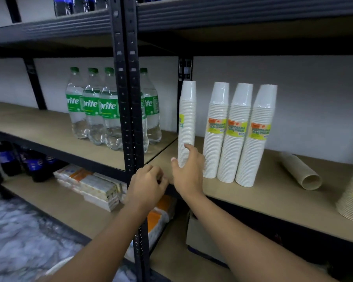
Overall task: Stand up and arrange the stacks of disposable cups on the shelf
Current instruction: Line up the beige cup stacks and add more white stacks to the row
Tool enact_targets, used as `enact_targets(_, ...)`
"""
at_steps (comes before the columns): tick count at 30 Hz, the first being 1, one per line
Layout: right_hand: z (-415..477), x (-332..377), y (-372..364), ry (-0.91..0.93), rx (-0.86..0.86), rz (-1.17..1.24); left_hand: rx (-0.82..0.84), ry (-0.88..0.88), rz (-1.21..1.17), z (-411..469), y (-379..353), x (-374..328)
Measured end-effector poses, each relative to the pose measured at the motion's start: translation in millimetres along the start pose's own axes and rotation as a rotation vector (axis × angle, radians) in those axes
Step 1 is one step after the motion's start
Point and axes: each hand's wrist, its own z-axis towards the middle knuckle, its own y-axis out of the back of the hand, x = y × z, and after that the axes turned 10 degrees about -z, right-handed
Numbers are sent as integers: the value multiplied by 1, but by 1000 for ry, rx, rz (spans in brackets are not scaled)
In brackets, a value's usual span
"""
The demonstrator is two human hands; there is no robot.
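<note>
While four upright cup stacks [222, 131] stand in a row near the shelf's [273, 196] left end, the right hand [189, 171], fingers spread, touches the leftmost stack [186, 110]; the left hand [147, 188], loosely curled and holding nothing, rests at the front edge.

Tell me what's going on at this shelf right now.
A person is arranging stacks of disposable cups. The right hand is open against the lower part of the leftmost cup stack, which stands upright slightly apart from three upright stacks set side by side. The left hand, loosely curled, is at the shelf edge. Further right, one stack lies on its side.
</note>
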Motion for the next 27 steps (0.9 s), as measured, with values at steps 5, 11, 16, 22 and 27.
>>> enact_targets(5,14,-5,-27,0,-110,-80,-57,-59,90,2,-9,7)
enact_targets(11,32,-1,-33,-3,-160,-36,-84,-93,45,3,-20,12)
enact_targets(16,37,-1,-34,-36,-206,-86,-86,-107,34,1,-21,13)
enact_targets(22,31,0,-31,-12,-189,-136,-66,-95,23,0,-18,11)
enact_targets(27,11,2,-14,53,-111,-44,-20,-84,9,-1,-11,4)
